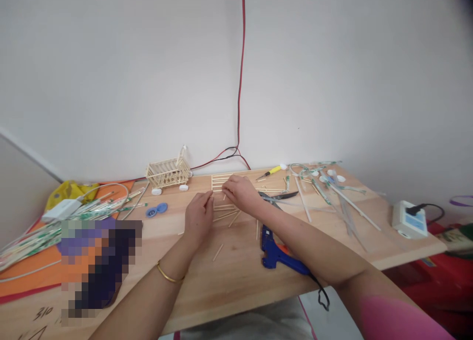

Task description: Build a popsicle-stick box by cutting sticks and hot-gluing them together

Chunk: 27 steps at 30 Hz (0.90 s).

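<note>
A flat panel of thin wooden sticks (219, 179) lies on the wooden table (236, 281) in front of me, partly covered by my hands. My right hand (242, 194) reaches over its near side, fingertips pinched on a short wooden stick (224, 197). Just left of it, my left hand (199, 217) is closed, thumb and forefinger together beside the panel; what they grip, if anything, is hidden. Loose wooden sticks (233, 219) lie below the right hand. Another short stick (218, 252) rests nearer to me.
A small stick-built cart (168, 175) stands at the back left, near blue round caps (156, 210). Under my right forearm lie a blue glue gun (271, 251) and black-bladed cutters (286, 196). A yellow-handled tool (273, 171), plastic sleeves (343, 202) and a power socket (409, 220) are rightward; bagged sticks (81, 212) leftward.
</note>
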Each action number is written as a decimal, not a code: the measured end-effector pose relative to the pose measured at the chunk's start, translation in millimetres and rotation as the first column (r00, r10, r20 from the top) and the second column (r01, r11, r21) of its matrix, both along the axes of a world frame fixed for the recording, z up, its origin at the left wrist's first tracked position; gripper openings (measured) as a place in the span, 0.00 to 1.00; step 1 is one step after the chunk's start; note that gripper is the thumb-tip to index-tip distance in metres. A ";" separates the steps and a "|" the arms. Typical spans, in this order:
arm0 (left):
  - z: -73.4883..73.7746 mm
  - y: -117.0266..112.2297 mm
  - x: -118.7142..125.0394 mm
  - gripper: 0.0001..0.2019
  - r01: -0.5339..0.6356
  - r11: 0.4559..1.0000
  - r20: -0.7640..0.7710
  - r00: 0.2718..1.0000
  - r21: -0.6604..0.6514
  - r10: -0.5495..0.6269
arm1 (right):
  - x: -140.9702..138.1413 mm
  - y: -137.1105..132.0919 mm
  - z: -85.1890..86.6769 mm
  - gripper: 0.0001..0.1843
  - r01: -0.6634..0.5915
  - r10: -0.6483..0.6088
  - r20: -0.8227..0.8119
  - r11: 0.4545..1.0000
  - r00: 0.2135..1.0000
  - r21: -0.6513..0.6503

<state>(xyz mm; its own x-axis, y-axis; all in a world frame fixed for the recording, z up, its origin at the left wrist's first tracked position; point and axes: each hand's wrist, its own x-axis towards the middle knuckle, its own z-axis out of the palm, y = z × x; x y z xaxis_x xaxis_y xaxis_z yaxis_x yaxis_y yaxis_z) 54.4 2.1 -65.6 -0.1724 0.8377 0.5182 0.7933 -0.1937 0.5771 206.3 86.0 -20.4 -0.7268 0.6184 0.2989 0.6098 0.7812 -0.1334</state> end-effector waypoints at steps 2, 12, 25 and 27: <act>1.9 -1.0 0.1 0.14 -0.015 1.000 0.017 1.000 -0.012 0.015 | 0.0 0.2 -0.5 0.11 -0.003 0.003 -0.010 1.000 1.000 0.002; 6.2 -3.4 0.8 0.15 -0.061 0.995 0.059 0.996 -0.080 0.066 | 0.0 -2.1 -1.7 0.11 0.009 -0.009 -0.026 1.000 1.000 0.004; 31.4 -11.8 -10.9 0.15 -0.278 0.959 -0.011 0.961 -0.058 0.277 | 76.6 -5.6 33.4 0.12 0.063 -0.070 -0.319 0.998 0.945 -0.032; 48.7 -20.2 -16.5 0.16 -0.300 0.954 0.001 0.954 0.006 0.300 | 97.0 -19.3 33.3 0.12 0.086 -0.104 -0.304 0.994 0.947 -0.071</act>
<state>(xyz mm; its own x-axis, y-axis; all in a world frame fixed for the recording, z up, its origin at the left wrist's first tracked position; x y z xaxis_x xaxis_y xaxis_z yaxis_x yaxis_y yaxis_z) 37.9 -18.1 -16.8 -0.4154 0.7443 0.5229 0.8156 0.0502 0.5765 303.3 66.7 12.9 -0.5420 0.7025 0.4612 0.6036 0.7072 -0.3681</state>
